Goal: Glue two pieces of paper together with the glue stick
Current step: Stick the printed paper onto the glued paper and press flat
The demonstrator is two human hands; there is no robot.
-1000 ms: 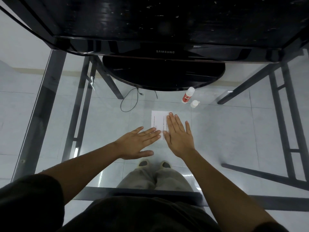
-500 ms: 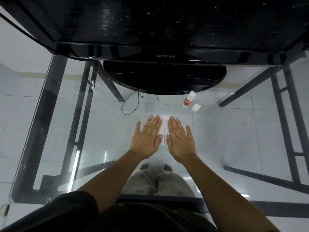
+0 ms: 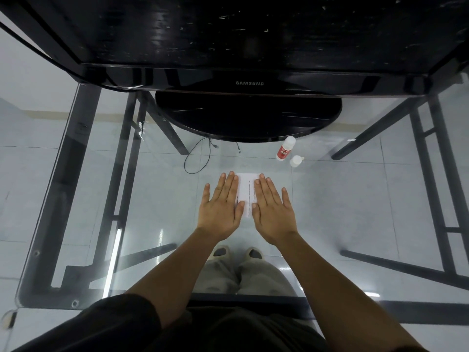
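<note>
Head view, items as seen on the glass table (image 3: 355,199):

1. Paper (image 3: 245,191): a white sheet with a line of small print running down it is lying flat near the middle of the table, between the near edge and the monitor's base. Only a narrow strip is showing between the two hands, so whether it is one piece or two stacked cannot be told.

2. Left hand (image 3: 221,207): it is lying palm down on the left part of the paper, its fingers straight and close together, pointing toward the far edge, its thumb lying alongside the sheet.

3. Right hand (image 3: 272,209): it is lying palm down on the right part of the paper, its fingers straight and slightly spread. Neither hand is gripping anything.

4. Glue stick (image 3: 285,148): a white tube with a red label is standing on the glass beyond the right hand, toward the far edge, just in front of the monitor's base and well apart from the paper.

5. White cap (image 3: 295,161): it is sitting just beside the glue stick, on its right.

6. Samsung monitor (image 3: 248,47): a black screen is filling the far side, standing on a round black base (image 3: 248,115).

7. Black cable (image 3: 198,158): it is looping left of the paper.

8. Light shoes (image 3: 220,252): they are showing through the glass, below the hands.
</note>
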